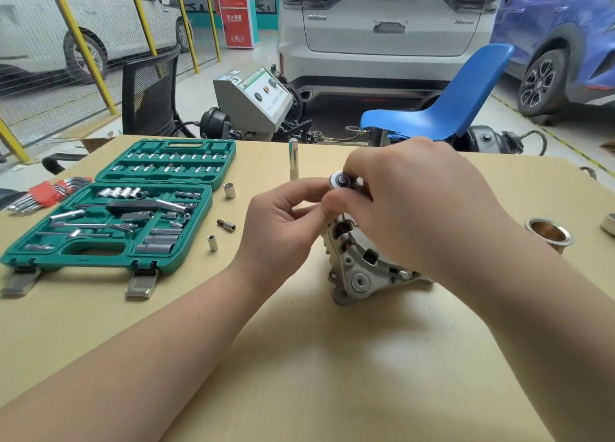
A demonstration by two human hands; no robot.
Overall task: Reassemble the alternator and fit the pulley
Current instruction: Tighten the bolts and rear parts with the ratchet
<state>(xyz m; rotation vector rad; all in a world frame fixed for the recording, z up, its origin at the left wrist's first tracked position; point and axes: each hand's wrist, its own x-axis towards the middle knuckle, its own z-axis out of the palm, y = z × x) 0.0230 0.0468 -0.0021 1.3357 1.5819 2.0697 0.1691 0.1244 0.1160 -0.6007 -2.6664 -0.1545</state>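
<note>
— At the centre of the frame, what are the hands doing?
— The right hand [409, 192] is gripping a ratchet [340, 179] by its head, and the left hand [283, 228] is pinching something just beneath it; what exactly, I cannot tell.
— Where is the alternator [361, 268] sitting?
— Right of centre, on the worktop [299, 358], directly under both hands, its silver housing showing below them.
— And the pulley?
— A metal cup-shaped part [549, 233] is lying at the right edge; whether that is the pulley, I cannot tell.
— Anything else?
— A green socket case [109, 222] is lying open at the left, loose sockets [229, 190] beside it, and an extension bar [293, 158] is standing upright behind the hands.
</note>
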